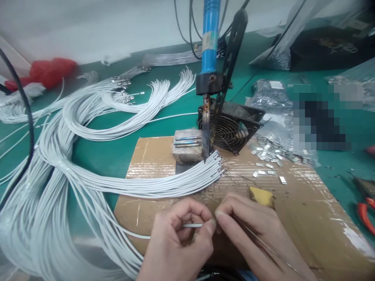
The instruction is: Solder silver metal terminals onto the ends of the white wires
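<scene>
My left hand is closed around a single white cable, pinching it between thumb and fingers near its end. The cable's tip is hidden at the fingertips. Right beside it, my right hand is closed in a pinch, its fingertips almost touching those of the left. A thin solder wire runs through the right hand, out past the fingers and back along the palm. Just beyond both hands lies a bundle of white cables, its cut ends fanned on the cardboard. Above these ends stands a blue-handled soldering iron, tip pointing down.
A block with metal rods and a black fan stand by the iron. Small metal pieces lie scattered on the cardboard, near a yellow sponge. Red-handled pliers lie at the right; coiled cables fill the left.
</scene>
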Motion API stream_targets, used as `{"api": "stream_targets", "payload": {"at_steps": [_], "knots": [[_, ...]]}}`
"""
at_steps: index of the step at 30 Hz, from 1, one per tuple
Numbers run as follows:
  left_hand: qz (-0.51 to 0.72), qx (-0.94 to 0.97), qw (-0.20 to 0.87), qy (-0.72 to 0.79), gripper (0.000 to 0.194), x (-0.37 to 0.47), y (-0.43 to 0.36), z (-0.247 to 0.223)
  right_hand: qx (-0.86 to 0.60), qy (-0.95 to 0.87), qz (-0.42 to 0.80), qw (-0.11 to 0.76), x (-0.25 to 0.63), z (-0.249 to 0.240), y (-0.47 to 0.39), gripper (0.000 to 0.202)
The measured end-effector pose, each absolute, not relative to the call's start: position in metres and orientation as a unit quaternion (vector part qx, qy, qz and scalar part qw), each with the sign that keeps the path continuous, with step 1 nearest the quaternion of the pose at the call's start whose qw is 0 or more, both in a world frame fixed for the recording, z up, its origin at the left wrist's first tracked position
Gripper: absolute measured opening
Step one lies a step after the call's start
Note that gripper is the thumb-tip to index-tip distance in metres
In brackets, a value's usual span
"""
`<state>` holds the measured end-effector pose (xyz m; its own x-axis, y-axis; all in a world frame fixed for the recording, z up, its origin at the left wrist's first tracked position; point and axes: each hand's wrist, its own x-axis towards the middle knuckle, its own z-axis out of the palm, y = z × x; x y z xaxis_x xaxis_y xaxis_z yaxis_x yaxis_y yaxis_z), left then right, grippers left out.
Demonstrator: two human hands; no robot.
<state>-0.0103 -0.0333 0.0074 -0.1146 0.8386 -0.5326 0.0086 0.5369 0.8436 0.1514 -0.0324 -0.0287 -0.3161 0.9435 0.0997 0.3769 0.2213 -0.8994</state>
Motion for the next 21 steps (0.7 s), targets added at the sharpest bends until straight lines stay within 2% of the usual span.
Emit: {"api": "stream_targets", "payload": {"at_steps": [7,11,14,18,21], "knots": [[0.329,0.326,0.597,0.655,0.014,-0.013,-0.032,0.002,-0.426,-0.760,0.315,0.377,0.156,-0.037,-0.026,0.030],[0.360,0.330,0.579,0.652,0.016,-0.018,-0.027,0.000,-0.560,-0.708,0.190,0.386,0.195,-0.047,-0.014,0.029],[0.384,0.327,0.576,0.643,0.017,-0.018,-0.025,-0.002,-0.644,-0.679,0.081,0.344,0.225,-0.057,0.001,0.018],[0.401,0.326,0.571,0.638,0.019,-0.016,-0.025,-0.005,-0.623,-0.731,0.000,0.279,0.237,-0.066,0.015,0.038],[0.406,0.325,0.569,0.637,0.021,-0.015,-0.024,-0.005,-0.586,-0.767,-0.055,0.255,0.233,-0.067,0.015,0.042]]}}
